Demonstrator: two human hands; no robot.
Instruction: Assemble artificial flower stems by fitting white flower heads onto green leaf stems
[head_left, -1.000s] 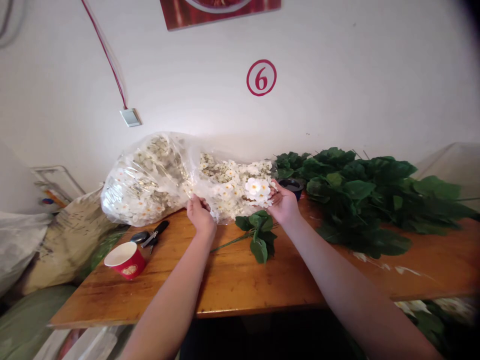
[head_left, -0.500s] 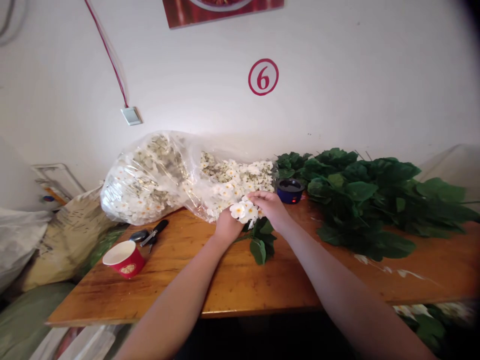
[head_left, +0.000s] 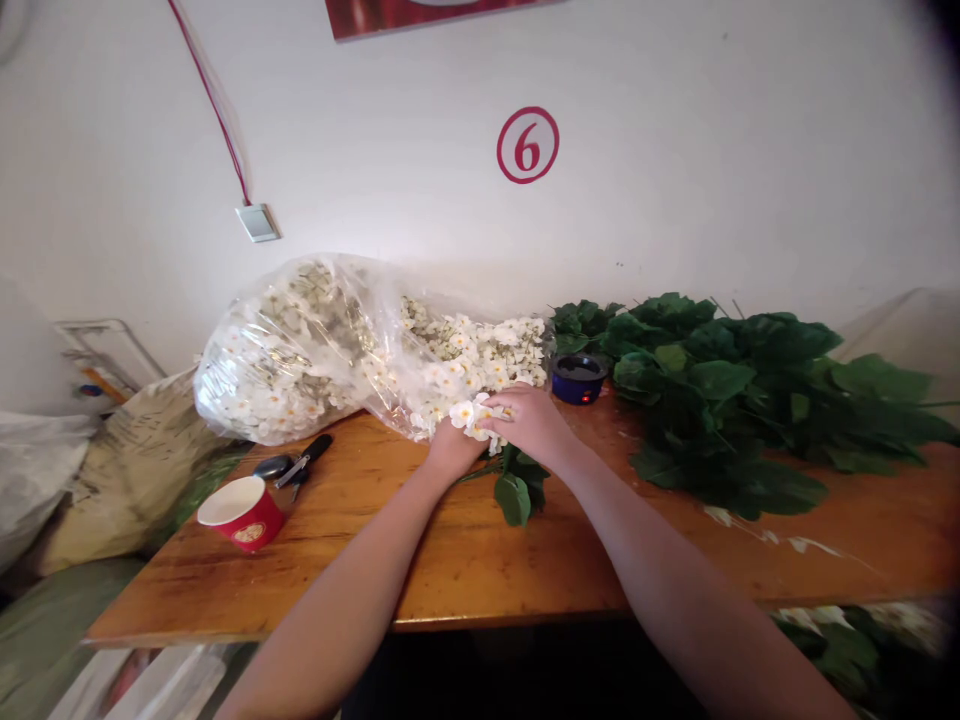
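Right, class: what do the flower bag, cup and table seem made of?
The bag looks like clear plastic, creased and glossy. The cup is probably printed paper, given its thin rim. The table looks like varnished wood, with shiny grain.

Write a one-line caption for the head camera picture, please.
Left hand and right hand hold white blossoms by a clear plastic bag.

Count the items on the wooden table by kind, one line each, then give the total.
Clear plastic bag of white flowers: 1
Leafy green stem: 1
Heap of green leaves: 1
Dark blue bowl: 1
Red paper cup: 1
Black-handled snips: 1
Dark oval object: 1
Total: 7
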